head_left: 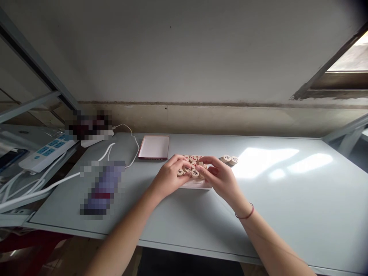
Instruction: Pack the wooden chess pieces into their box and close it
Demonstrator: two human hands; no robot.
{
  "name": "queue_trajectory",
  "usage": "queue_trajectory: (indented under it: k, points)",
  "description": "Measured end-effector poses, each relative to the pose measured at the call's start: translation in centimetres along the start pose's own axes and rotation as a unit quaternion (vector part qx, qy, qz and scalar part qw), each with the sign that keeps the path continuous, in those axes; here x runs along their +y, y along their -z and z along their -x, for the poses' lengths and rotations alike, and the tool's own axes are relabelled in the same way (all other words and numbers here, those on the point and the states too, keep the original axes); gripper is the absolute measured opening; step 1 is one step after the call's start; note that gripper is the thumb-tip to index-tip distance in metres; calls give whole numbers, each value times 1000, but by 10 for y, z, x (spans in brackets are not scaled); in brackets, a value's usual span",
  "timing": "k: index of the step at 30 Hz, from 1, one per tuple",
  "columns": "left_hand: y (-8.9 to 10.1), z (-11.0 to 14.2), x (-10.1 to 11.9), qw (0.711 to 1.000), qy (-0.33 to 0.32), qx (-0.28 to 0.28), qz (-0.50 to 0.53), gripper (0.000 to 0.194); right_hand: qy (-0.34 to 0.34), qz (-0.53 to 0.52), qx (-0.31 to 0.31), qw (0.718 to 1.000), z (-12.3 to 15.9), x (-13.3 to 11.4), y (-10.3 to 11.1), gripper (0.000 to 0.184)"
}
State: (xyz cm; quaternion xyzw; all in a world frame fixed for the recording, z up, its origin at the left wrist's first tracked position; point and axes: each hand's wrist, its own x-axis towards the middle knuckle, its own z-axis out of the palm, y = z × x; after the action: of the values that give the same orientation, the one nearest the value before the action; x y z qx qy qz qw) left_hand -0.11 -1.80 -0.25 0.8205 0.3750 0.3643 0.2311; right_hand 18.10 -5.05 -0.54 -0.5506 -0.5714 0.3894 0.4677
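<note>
Round wooden xiangqi pieces with red or black characters stand in rows in a shallow white box in front of me. My left hand is at the box's left side, its fingers and thumb closed round a piece there. Over the right part of the box, my right hand pinches a pale piece seen edge-on between thumb and fingers. Both hands partly hide the pieces and the box's sides. Beyond my right hand, a few more pieces lie on the table.
A shallow box lid with a white inside lies behind my left hand. On the grey table, a blurred-out bluish object sits to the left, near white cables and a power strip. A wall closes off the back.
</note>
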Motion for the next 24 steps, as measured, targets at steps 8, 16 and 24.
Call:
queue_trajectory:
  k: [8,16,24]
  points:
    - [-2,0,-7,994,-40,-104,-21,12,-1,19,-12,1000,1,-2,2,34]
    - [-4,1,-13,983,-40,-167,-63,14,9,63,-40,997,0,-2,4,34]
    - [2,3,-12,971,-63,-187,-132,21,66,131,-132,980,1,-1,7,12]
